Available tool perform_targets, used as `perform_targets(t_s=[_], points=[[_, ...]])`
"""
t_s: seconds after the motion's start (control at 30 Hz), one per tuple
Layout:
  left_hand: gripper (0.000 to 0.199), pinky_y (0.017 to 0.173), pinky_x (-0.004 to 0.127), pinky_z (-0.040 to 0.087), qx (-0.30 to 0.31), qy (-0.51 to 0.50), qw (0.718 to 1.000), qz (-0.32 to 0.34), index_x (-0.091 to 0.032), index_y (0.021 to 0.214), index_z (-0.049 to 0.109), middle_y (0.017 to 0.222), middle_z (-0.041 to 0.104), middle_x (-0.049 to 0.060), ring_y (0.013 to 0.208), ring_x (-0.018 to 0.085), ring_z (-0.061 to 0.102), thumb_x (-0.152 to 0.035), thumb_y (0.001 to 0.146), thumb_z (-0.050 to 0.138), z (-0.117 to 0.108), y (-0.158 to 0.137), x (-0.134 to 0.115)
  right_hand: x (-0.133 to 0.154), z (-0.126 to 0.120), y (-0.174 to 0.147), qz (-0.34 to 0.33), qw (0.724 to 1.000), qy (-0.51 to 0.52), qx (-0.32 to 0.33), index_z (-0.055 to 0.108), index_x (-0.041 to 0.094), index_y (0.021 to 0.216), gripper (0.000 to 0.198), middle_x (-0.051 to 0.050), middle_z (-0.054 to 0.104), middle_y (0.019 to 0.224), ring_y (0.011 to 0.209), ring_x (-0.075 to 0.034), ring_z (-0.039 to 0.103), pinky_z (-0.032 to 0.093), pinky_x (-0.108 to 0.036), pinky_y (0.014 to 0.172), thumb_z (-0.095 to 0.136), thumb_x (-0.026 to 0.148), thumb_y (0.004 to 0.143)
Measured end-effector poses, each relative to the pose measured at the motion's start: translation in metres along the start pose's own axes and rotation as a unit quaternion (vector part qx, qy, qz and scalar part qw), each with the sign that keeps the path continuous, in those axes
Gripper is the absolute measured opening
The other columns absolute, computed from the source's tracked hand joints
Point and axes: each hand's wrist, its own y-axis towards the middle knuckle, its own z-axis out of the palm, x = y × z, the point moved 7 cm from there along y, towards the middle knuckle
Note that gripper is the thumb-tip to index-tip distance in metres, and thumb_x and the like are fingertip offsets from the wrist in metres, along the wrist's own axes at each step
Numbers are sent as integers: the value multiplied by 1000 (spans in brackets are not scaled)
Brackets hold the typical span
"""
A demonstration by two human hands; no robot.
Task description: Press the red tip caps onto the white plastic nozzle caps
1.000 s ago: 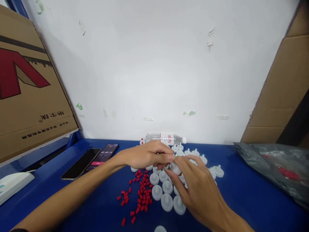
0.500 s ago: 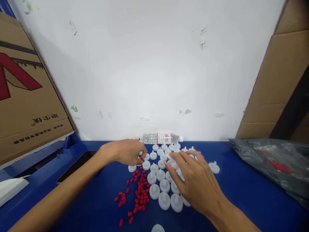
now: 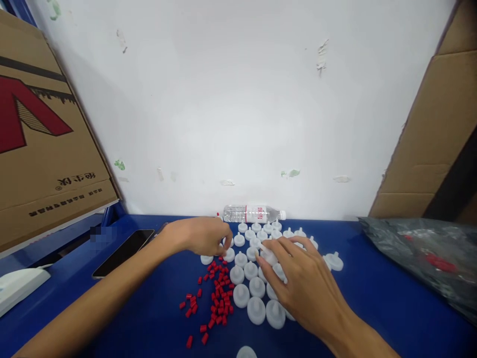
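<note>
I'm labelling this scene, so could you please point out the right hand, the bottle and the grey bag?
Right hand [image 3: 302, 272]: head view, on the back of the hand.
Bottle [image 3: 255, 214]: head view, on its label.
Grey bag [image 3: 415, 250]: head view, on its wrinkled plastic.

At the back edge of the blue table [image 3: 372, 298], below a scuffed white wall [image 3: 223, 99], a clear bottle [image 3: 236, 214] on its side; toward the left edge, a dark phone [image 3: 122, 253], a white device [image 3: 22, 289] and printed cardboard [image 3: 84, 149]; toward the right, a crumpled grey bag [image 3: 406, 248] and brown cardboard [image 3: 428, 129].
</note>
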Motion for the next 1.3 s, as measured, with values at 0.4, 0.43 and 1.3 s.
perform_targets(t_s=[0.4,0.43,1.3], points=[[21,63,22,46,-149,-173,955,191,-17,95,77,81,75,1,70,11,65,-37,97,68,-31,-14,-59,2,3,-1,-8,1000,20,3,62,22,102,12,-3,70,88,77,-21,63,41,-39,87,54,30,104],[22,62,22,46,-153,-175,953,196,-17,93,77,80,75,1,69,11,64,-36,97,69,-31,-13,-60,2,2,0,-7,1000,15,-3,63,22,101,13,-2,70,87,75,-20,63,41,-40,90,54,31,105],[31,76,32,48,-215,81,969,-92,-18,98,75,104,76,13,94,28,70,-35,98,49,-16,38,76,-3,1,0,40,999,13,7,63,22,110,19,-5,73,100,90,-20,69,34,-47,106,46,19,104]])
